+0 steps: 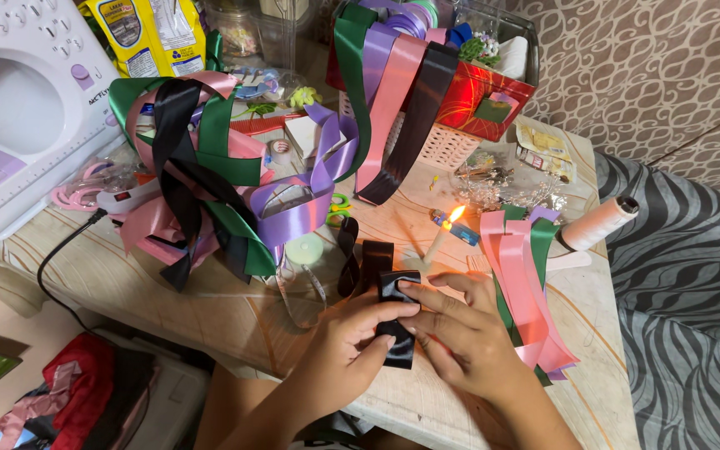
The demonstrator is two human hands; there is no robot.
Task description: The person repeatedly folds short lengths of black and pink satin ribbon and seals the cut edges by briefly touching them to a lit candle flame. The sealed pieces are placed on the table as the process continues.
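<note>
Head cam: both hands low centre, over the near edge of the table (235, 312). Left hand (345, 346) has thumb and fingers pinched shut on a folded piece of black ribbon (397, 321), gripping its left side. Right hand (467, 333) is curled onto the same piece from the right, fingertips (410, 292) pressing its top fold; the ribbon is clamped between the two hands, just above the tabletop. Right behind the hands: two more short black ribbon pieces (364, 262) lying on the table, touching each other. Lit candle (442, 237) standing just beyond the right hand, flame on, blue lighter (458, 229) beside it. Right of the hands: stack of cut pink and green ribbon strips (522, 287), hanging partly over the table edge. Cream thread spool (597, 223) on its side, further right. Left-centre: tangled pile of black, green, pink and purple ribbon (210, 179). Round pale green tape measure (303, 250) near that pile, its tape trailing toward the hands. Back: white basket (443, 146) with ribbon lengths draped over the rim. White sewing machine (18, 100) top left. Zebra-pattern fabric (685, 283) off the table, right side.
</note>
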